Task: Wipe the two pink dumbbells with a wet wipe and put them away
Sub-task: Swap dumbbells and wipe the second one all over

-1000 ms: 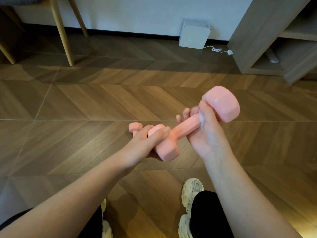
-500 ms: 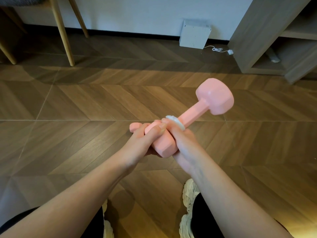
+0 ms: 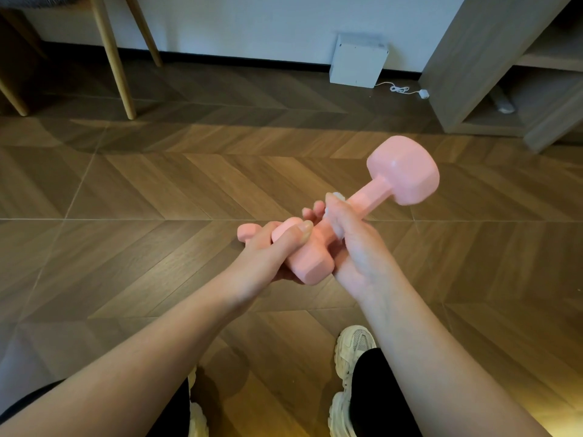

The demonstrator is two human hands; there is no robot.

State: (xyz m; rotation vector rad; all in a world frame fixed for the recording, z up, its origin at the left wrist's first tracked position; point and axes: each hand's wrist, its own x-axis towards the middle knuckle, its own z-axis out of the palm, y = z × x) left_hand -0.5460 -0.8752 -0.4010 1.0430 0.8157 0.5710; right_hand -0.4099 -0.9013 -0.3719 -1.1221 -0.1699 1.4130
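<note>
Gripping the near head of a pink dumbbell (image 3: 370,198), the left hand (image 3: 265,257) curls its fingers under that head and lays its thumb across the top. The dumbbell is held in the air above the floor (image 3: 126,216), in the middle of the head view. It is tilted so that its far head rises up and to the right, well clear of both hands.

The right hand (image 3: 359,247) wraps round the handle just beside the near head, fingers closed over the bar. A white wet wipe (image 3: 337,196) is pinched between this hand and the handle. Only small bits of it show, at the top of the fingers and by the thumb. The two hands are almost touching each other.

A second dumbbell (image 3: 249,231), also pink, peeks out just past the left hand's knuckles. Most of it is hidden behind the hand, so I cannot tell how it lies.

The floor is brown wood in a zigzag pattern. At the far left stand pale wooden chair legs (image 3: 110,58). A white box (image 3: 358,61) sits against the wall (image 3: 252,20), with a thin white cable (image 3: 400,89) trailing from it toward a grey-brown shelf unit (image 3: 467,58) at the right. At the bottom, black trouser legs (image 3: 378,392) and pale chunky shoes (image 3: 353,345) are visible between the forearms.
</note>
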